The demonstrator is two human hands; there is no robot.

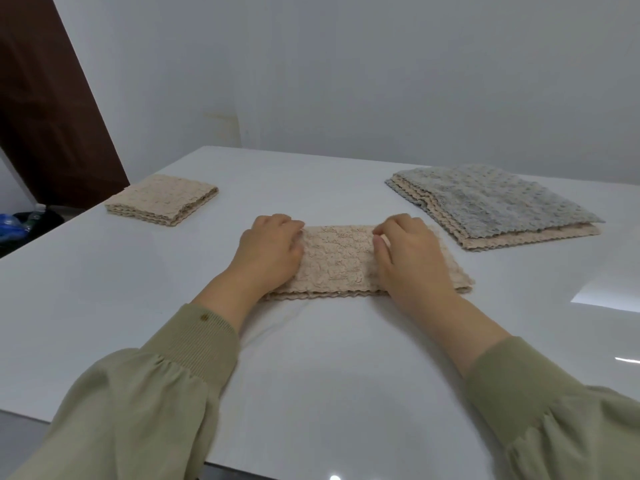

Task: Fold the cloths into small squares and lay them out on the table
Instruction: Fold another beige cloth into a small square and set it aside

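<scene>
A beige textured cloth (337,261), folded into a long strip, lies across the middle of the white table (329,375). My left hand (268,249) rests on its left end with fingers curled at the far edge. On the right part of the strip lies my right hand (408,254), its thumb and fingers pinching the cloth's far edge. At the far left a beige cloth (162,199) sits folded into a small square. A stack of unfolded cloths (498,206), grey on top and beige beneath, lies at the far right.
The table's far edge meets a white wall (346,81). A dark brown door (45,109) stands at the left, with blue and dark items (20,223) on the floor beside the table's left edge.
</scene>
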